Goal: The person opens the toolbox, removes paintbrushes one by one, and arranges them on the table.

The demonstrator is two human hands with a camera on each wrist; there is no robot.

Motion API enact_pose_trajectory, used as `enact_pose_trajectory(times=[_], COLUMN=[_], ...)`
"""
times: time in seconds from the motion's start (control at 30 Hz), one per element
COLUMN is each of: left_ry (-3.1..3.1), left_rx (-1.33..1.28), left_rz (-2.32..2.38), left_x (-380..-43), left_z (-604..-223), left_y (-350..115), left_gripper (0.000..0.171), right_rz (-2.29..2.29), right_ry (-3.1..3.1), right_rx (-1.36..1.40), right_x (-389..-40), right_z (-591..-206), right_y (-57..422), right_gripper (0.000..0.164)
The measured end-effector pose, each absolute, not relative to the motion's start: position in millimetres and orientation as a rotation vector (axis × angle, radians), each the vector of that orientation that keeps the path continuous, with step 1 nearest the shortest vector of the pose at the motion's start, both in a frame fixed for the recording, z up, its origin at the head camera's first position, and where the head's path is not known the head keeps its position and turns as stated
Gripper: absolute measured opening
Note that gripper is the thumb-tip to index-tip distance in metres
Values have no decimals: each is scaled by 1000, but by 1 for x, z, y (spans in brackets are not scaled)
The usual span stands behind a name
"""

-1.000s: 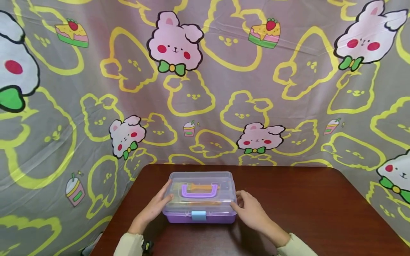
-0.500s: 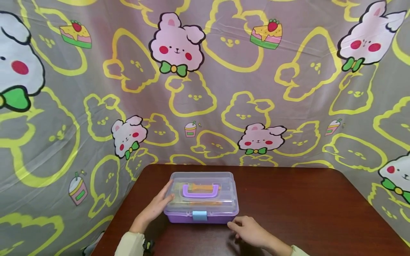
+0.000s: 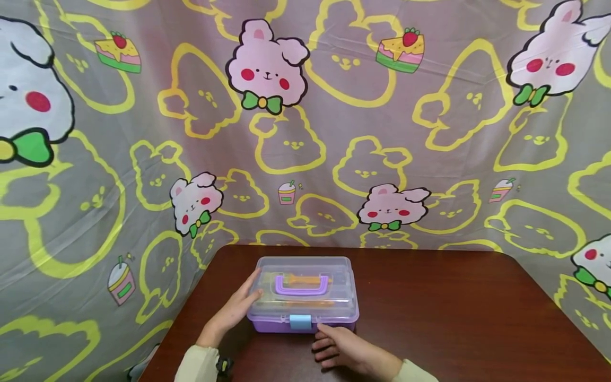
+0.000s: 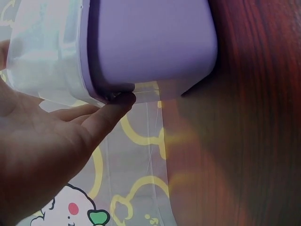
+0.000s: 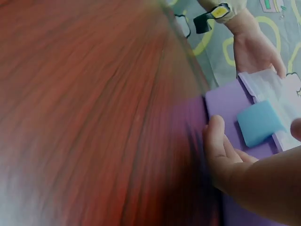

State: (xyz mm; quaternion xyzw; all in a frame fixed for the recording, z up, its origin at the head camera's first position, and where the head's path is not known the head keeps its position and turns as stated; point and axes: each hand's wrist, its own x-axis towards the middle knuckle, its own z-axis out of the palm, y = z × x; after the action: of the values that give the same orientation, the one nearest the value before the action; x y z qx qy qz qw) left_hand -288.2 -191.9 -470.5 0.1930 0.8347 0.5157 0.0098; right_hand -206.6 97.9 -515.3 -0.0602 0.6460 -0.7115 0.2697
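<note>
A storage box with a purple base [image 3: 272,326] and a clear lid [image 3: 305,265] stands on the table, its lid down. On the lid lies a purple handle [image 3: 302,291]; a light blue latch [image 3: 300,322] sits at the front. Orange items show dimly inside. My left hand [image 3: 233,309] rests against the box's left side, thumb on the lid. In the left wrist view, a fingertip [image 4: 124,99] touches just under the lid's rim. Just right of the latch, my right hand [image 3: 346,347] is at the box's front with loosely bent fingers, holding nothing.
The dark red-brown table [image 3: 439,307] extends to the right of the box and behind it. A grey curtain [image 3: 324,154] with cartoon rabbits and yellow outlines hangs at the back and sides. A watch [image 5: 219,12] is on the left wrist.
My right hand has left the box's right side and moved left along the front toward the latch. My left hand has stayed on the box's left side.
</note>
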Motion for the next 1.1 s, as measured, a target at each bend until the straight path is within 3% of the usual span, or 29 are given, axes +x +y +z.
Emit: enact_pose_trajectory(times=[0.3, 1.1], left_ry=[2623, 2725], left_rx=[568, 563], left_rz=[1553, 1462], left_x=[-289, -288], left_z=[-473, -472], left_y=[-193, -190], left_gripper=[62, 66], right_rz=[-2014, -2212], right_ry=[1608, 1439], right_rx=[-94, 114], right_x=[-212, -213], right_z=[-518, -516], right_y=[84, 62], right_gripper=[73, 65])
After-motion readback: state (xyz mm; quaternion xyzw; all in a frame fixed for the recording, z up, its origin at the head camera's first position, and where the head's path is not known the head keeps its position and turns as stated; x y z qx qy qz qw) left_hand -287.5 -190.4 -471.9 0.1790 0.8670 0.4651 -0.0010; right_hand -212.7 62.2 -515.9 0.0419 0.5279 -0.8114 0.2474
